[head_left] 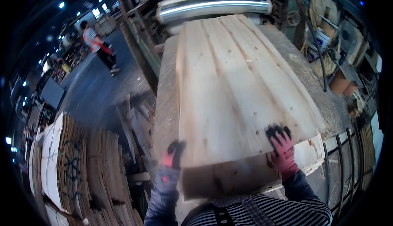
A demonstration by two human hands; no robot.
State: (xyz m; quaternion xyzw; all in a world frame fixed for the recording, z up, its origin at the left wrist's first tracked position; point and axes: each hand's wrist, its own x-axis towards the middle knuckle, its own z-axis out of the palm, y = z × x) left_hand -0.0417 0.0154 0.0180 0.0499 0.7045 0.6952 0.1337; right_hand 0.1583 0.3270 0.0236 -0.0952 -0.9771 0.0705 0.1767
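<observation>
A large pale wood veneer sheet with brown streaks and small knots stretches away from me, its far end near a shiny metal roller. Its near edge stands raised over another veneer sheet, which lies in shadow. At the near left corner, my left hand, in a pink and black glove, is closed on the sheet's side edge, slightly blurred. My right hand, gloved alike, grips the near edge towards the right. Its dark fingertips lie on top of the sheet; its thumb is mostly hidden.
The sheets rest on a worn machine bed. Stacked veneer stands at the lower left, near loose wood strips. Far left, a person is on the floor. A bucket and a fan are at the right.
</observation>
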